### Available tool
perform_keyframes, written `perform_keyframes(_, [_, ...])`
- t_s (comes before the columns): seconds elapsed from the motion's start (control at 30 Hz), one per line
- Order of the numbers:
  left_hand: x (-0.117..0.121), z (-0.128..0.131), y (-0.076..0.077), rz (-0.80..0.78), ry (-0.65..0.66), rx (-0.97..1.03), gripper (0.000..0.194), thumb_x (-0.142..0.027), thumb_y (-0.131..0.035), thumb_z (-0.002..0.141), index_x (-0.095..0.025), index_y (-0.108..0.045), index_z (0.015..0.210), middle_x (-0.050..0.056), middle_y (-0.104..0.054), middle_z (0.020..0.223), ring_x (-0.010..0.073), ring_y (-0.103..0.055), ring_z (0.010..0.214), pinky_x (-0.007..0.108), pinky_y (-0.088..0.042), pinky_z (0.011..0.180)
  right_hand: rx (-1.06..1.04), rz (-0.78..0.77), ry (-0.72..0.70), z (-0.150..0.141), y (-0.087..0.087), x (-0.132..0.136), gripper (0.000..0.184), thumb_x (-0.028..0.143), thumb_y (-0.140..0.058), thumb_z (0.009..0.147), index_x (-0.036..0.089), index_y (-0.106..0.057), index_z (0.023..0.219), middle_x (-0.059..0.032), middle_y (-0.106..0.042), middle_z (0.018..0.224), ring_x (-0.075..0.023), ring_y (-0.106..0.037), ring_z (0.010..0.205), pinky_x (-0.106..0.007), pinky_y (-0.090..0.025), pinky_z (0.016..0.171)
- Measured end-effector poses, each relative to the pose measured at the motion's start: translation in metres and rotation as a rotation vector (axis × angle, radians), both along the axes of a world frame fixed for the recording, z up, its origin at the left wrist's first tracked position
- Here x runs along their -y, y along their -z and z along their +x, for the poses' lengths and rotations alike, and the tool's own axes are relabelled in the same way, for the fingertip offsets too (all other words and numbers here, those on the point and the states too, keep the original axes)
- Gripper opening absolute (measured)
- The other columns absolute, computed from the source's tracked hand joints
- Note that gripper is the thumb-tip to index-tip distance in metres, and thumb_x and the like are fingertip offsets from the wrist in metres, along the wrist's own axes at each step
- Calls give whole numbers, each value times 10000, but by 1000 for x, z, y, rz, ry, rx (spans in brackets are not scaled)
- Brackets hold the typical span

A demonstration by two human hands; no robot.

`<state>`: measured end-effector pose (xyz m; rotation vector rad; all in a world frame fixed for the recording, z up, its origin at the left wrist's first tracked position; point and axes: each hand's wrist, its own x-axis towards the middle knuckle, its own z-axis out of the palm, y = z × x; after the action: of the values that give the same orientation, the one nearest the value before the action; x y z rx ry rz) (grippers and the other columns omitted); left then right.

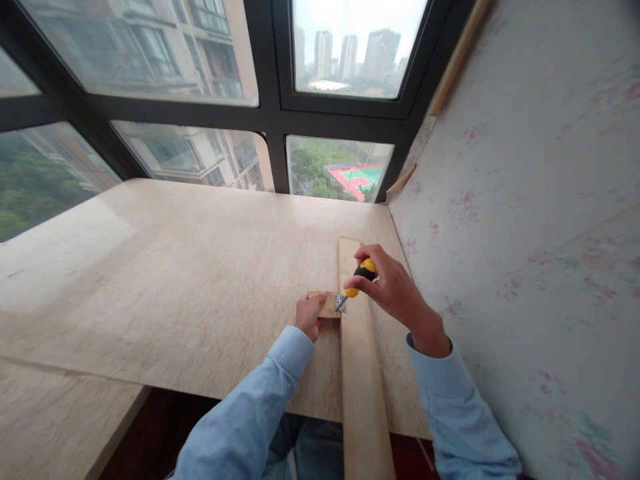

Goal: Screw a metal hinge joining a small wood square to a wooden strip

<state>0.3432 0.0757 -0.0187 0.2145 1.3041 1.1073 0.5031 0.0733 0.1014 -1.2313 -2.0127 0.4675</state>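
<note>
My right hand (387, 280) is closed round the yellow and black handle of a screwdriver (365, 270). Its metal shaft slants down to the left, and the tip meets a small silver hinge (339, 304). The hinge lies across the joint between a long wooden board (361, 373) and a short wooden block (329, 307). My left hand (310, 313) grips the block at its left end, thumb on top. Whether the tip sits in a screw is too small to tell.
The long board rests on a beige stone-patterned sill (200, 267) and juts past its front edge towards me. A floral-papered wall (500, 200) rises close on the right. Dark-framed windows (273, 113) stand behind. Another beige surface (50, 413) is at the lower left.
</note>
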Motion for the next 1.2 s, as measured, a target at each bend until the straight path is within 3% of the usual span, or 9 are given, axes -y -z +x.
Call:
perform_keyframes(0.17, [0,0,6,17,13,-6,178,-114,-721,750,-103,-603,883,70,-679,781,147,-636,585,256,-514,523,-172,-251,-344,7,0,3,464,468,-562,966,237,-424,1344,-129,-540,1345,-240,-542,1260,-447,-451,1069])
perform_keyframes(0.3, [-1,1,6,20,2,10,147,-100,-688,779,-105,-602,898,70,-682,799,155,-642,600,270,-521,526,-298,-368,-480,9,-8,6,410,395,-597,956,245,-498,1324,-116,-565,1350,-230,-565,1259,-420,-486,1048])
perform_keyframes(0.47, [-1,1,2,20,9,25,128,-73,-665,770,-95,-604,880,64,-673,779,151,-630,582,267,-508,506,-163,-118,-160,0,-5,-1,500,566,-833,679,200,-577,903,-30,-627,856,-195,-609,789,-334,-526,732])
perform_keyframes(0.57, [0,0,0,10,6,30,170,-67,-683,733,-95,-609,883,62,-675,774,150,-623,569,272,-510,510,-113,-12,2,-4,3,-7,554,644,-782,697,206,-541,935,-40,-593,889,-199,-572,799,-346,-503,743])
perform_keyframes(0.73, [0,-1,-1,17,11,15,140,-80,-671,772,-94,-603,893,64,-675,777,152,-633,584,260,-500,496,-364,-253,-355,4,8,-8,424,452,-670,903,228,-513,1228,-102,-583,1226,-220,-587,1157,-388,-501,986])
perform_keyframes(0.87, [-1,-1,0,25,18,31,117,-78,-657,787,-89,-609,894,55,-671,760,145,-632,579,256,-505,498,-450,-333,-545,11,1,-1,419,328,-612,959,261,-479,1351,-112,-576,1332,-221,-574,1243,-413,-505,1015])
perform_keyframes(0.97, [-1,-1,0,25,16,38,123,-69,-654,776,-87,-608,888,52,-670,744,139,-623,558,245,-492,483,-355,-238,-460,8,-1,-1,414,367,-734,869,231,-590,1233,-88,-661,1155,-219,-650,1069,-383,-540,930])
perform_keyframes(1.07, [-1,0,-2,19,18,36,126,-59,-646,771,-82,-611,890,54,-671,739,140,-620,548,247,-491,475,-197,8,-174,2,3,-6,462,478,-837,723,183,-643,1021,-56,-643,908,-210,-627,842,-376,-538,812])
perform_keyframes(1.2, [0,0,-4,15,15,28,110,-64,-647,784,-80,-615,888,55,-670,735,140,-619,548,252,-498,479,-204,-3,-114,-1,12,-10,600,559,-746,798,180,-551,1219,-110,-618,1099,-252,-616,1003,-438,-509,929])
